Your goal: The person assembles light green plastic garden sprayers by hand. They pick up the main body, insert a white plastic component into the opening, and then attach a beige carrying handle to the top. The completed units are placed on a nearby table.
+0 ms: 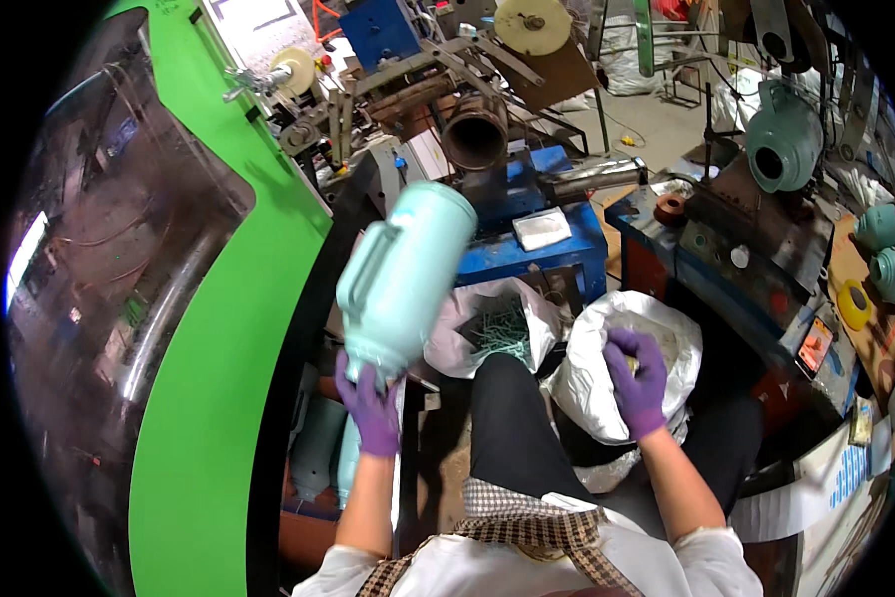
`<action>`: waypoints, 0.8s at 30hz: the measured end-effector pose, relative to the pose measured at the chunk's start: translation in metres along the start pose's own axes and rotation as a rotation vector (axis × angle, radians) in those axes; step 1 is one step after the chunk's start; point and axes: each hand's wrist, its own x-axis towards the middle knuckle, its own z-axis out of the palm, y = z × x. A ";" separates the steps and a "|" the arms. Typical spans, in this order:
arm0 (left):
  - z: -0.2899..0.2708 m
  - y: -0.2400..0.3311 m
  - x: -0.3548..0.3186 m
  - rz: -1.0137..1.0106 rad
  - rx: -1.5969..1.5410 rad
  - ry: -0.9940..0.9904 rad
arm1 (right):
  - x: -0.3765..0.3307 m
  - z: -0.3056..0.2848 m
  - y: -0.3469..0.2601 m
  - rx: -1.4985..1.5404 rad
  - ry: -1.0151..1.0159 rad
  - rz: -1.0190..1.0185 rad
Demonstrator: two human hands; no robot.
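Observation:
My left hand (370,408), in a purple glove, grips the narrow neck of a pale green plastic thermos-jug shell (408,279). The shell is tilted, its wide end up and away from me, with its handle on the left side. My right hand (637,378), also gloved in purple, is closed at the mouth of a white woven sack (587,393). Its fingers are curled around something small that I cannot make out. Left of that sack, a paler bag (457,328) holds many thin green plastic pieces (504,330).
A bright green machine panel (209,418) curves along my left. More green shells (318,448) lie in a box below my left arm. Ahead stands a blue bench (577,244) with a metal tube (474,134). Another shell (784,139) sits on a machine at the right, near a phone (814,346).

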 end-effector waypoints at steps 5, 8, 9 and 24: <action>0.073 -0.011 0.133 0.121 -0.235 -0.045 | -0.065 -0.015 -0.002 -0.004 -0.071 0.143; 0.178 0.000 0.162 0.744 0.596 -0.052 | -0.078 -0.039 0.021 -0.037 -0.041 0.197; 0.215 0.000 0.176 0.787 0.570 -0.093 | -0.071 -0.047 0.023 -0.094 -0.028 0.150; 0.234 0.040 0.247 0.977 1.349 -0.594 | 0.207 -0.202 -0.031 -1.600 0.185 -0.317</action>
